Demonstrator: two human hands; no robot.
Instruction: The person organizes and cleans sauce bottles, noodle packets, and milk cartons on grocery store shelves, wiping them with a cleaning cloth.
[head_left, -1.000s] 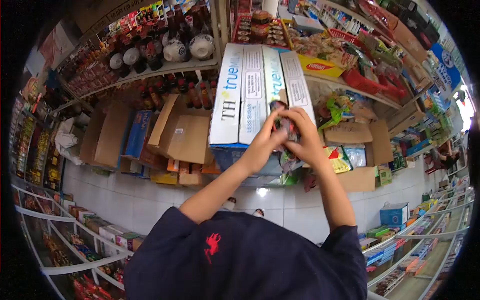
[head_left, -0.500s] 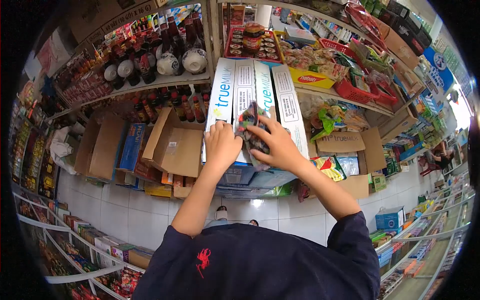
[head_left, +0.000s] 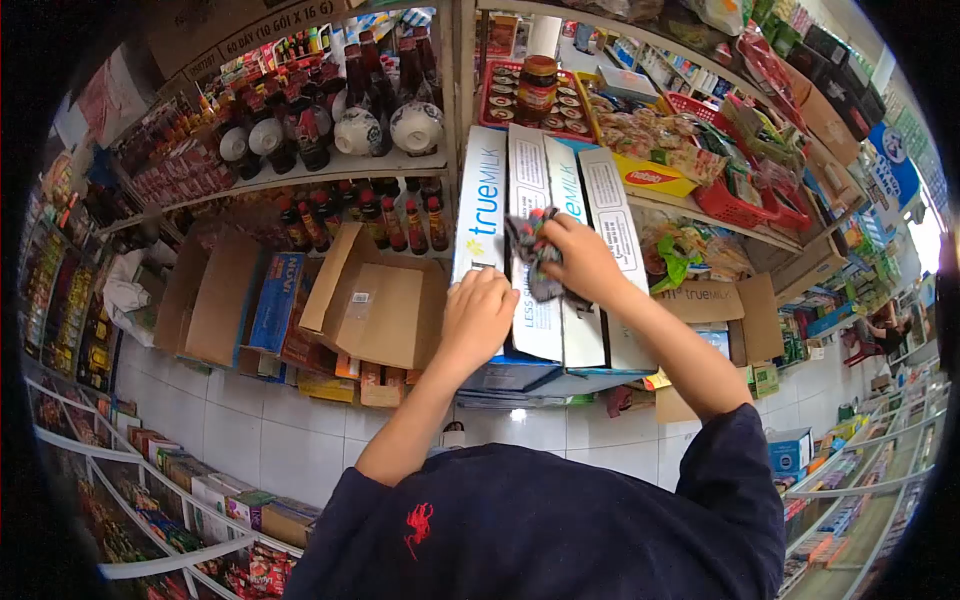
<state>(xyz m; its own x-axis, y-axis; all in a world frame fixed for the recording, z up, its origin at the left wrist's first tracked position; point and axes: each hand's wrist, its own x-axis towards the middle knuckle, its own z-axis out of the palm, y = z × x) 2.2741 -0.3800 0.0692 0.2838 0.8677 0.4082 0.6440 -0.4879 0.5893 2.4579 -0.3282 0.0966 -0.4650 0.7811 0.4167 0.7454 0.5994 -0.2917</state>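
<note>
Two long white trueMILK cartons, the left carton (head_left: 480, 200) and the right carton (head_left: 575, 330), lie side by side in front of me. My left hand (head_left: 482, 312) rests on the near part of the left carton, its fingers bent over the top. My right hand (head_left: 583, 262) grips a crumpled dark cloth (head_left: 535, 255) with red and green patches, pressed on the carton tops. The fingertips of my right hand are partly hidden in the cloth.
An open cardboard box (head_left: 375, 310) stands to the left, below a shelf of dark bottles (head_left: 310, 135). Behind the cartons is a red tray (head_left: 497, 85) of jars. Red baskets (head_left: 735, 205) and packets are on the right shelf. White floor tiles (head_left: 310, 440) show below.
The cloth is more bunched up under my right hand. The view has shifted, so the cartons and shelves appear further right and slightly lower.
</note>
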